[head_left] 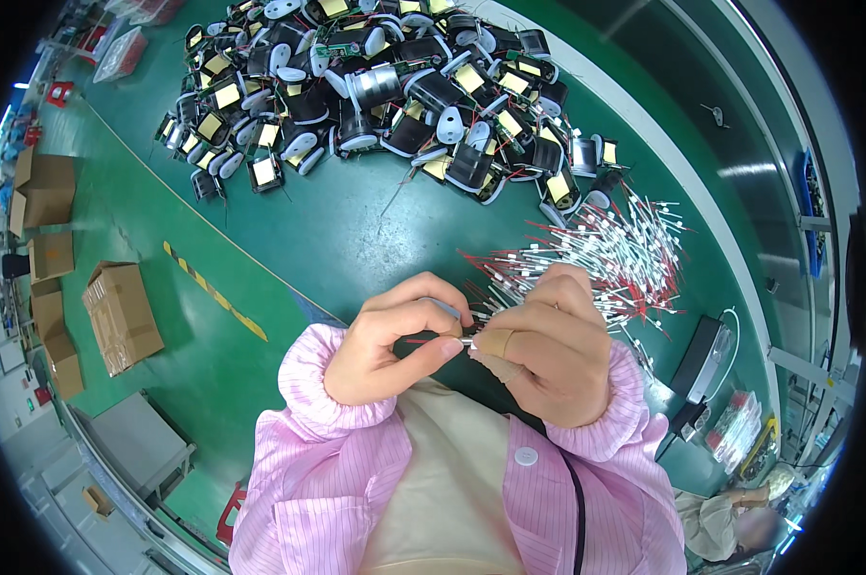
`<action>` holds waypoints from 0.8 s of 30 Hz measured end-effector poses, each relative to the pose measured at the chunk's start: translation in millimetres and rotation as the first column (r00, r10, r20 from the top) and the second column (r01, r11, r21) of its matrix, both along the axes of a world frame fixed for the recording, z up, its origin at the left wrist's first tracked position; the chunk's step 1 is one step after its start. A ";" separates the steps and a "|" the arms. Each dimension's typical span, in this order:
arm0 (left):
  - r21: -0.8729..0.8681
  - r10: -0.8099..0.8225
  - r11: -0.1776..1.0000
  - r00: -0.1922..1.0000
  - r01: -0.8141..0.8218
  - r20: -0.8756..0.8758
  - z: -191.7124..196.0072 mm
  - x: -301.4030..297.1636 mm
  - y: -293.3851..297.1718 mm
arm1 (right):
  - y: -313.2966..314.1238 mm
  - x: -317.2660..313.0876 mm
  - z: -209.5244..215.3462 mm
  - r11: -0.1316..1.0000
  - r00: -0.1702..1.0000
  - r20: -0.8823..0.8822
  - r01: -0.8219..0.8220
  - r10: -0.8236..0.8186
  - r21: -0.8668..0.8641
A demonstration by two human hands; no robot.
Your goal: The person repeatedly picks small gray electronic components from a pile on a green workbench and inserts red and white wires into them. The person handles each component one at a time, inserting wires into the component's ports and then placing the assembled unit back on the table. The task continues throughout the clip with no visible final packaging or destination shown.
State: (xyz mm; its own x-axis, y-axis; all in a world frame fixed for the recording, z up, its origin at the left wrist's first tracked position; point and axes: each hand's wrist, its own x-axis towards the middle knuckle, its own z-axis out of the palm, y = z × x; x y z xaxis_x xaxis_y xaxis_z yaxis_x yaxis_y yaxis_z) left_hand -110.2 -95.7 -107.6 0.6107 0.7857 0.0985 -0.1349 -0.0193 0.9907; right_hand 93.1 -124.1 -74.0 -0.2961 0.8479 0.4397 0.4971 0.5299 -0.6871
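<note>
In front of my chest both hands meet, fingertips closed in pinches. My left hand (390, 335) grips a thin red wire (417, 341), whose end sticks out between thumb and fingers. A grey rounded edge shows behind its fingers; most of that piece is hidden. My right hand (553, 350), with tan tape on its fingers, pinches a small white connector (467, 342) against the left fingertips. Just beyond the right hand lies a loose pile of red and white wire leads (605, 254) with white plugs.
A large heap of black housings (308, 103) with grey end caps and yellow pads covers the far side of the green table (356, 230). At the right stand a black device (698, 356) and a clear bag (737, 431). Cardboard boxes (124, 316) lie on the floor left. Another person (725, 527) is lower right.
</note>
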 end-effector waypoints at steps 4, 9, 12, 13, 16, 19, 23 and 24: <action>0.018 0.012 1.000 1.000 -0.013 0.016 -0.8 -5.1 3.9 | 4.4 11.2 10.7 1.000 0.997 0.069 -0.023 0.024 -0.021; -0.067 0.129 0.990 0.979 -0.120 0.156 -5.0 -4.7 -0.7 | 8.5 18.3 14.1 0.967 0.987 -0.157 -0.062 0.023 -0.248; -0.073 0.211 0.977 0.948 -0.199 0.239 -2.0 1.6 -5.3 | 8.1 11.6 0.8 0.839 0.852 -0.521 -0.241 -0.057 -0.487; -0.033 0.208 0.978 0.949 -0.206 0.236 -2.2 3.0 -6.8 | 6.4 10.0 -7.9 0.783 0.775 -0.622 -0.318 -0.109 -0.534; 0.040 0.203 0.974 0.944 -0.221 0.261 -1.5 7.6 -10.6 | 2.5 3.7 -21.9 0.562 0.411 -0.854 -0.644 -0.319 -0.520; 0.035 0.215 0.971 0.924 -0.237 0.316 0.5 10.0 -11.8 | 2.5 0.5 -26.4 0.485 0.201 -0.884 -0.773 -0.423 -0.408; 0.053 0.250 0.962 0.943 -0.267 0.219 3.2 11.8 -13.2 | -0.9 -2.1 -18.0 0.602 0.470 -0.859 -0.632 -0.203 -0.488; 0.053 0.262 0.960 0.948 -0.275 0.181 3.2 12.6 -14.1 | -2.9 -3.2 -14.4 0.683 0.619 -0.778 -0.524 -0.107 -0.510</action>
State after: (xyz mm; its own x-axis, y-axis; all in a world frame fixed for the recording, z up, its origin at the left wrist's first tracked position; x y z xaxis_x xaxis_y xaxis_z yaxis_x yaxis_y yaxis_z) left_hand -97.6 -109.8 -104.4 0.3467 0.9043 0.2491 -0.2807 -0.1534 0.9475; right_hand 89.9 -127.0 -88.3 -0.3694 0.9284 -0.0406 -0.3726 -0.1880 -0.9088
